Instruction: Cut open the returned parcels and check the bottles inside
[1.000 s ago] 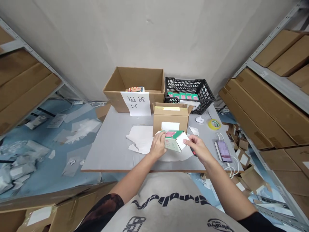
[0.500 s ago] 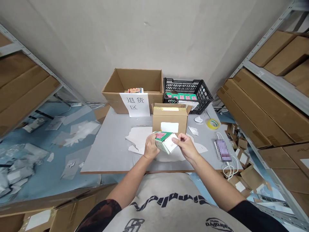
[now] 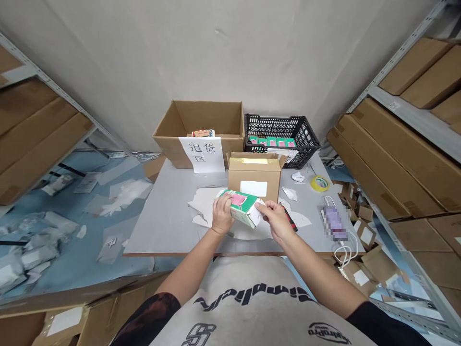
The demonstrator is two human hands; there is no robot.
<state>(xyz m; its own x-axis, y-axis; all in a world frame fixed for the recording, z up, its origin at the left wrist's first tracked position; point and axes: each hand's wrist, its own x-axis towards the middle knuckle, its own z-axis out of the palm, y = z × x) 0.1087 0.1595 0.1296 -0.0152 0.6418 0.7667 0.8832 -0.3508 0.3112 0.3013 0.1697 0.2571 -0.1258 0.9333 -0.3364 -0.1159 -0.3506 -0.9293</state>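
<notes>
- Left hand [image 3: 222, 215]: closed over the carton [image 3: 242, 206], bracing it.
- Right hand [image 3: 276, 221]: narrow pinch on the carton's white end, opposing the left.
- Carton: held at lower centre, over the table [image 3: 162, 230], just before the box [image 3: 254, 175].

My left hand [image 3: 222, 215] sits just left of the frame's centre, fingers [image 3: 224, 201] curled forward and down. My right hand [image 3: 277, 222] is close beside it, angled inward, with both forearms [image 3: 187, 259] reaching up from the bottom edge.
</notes>
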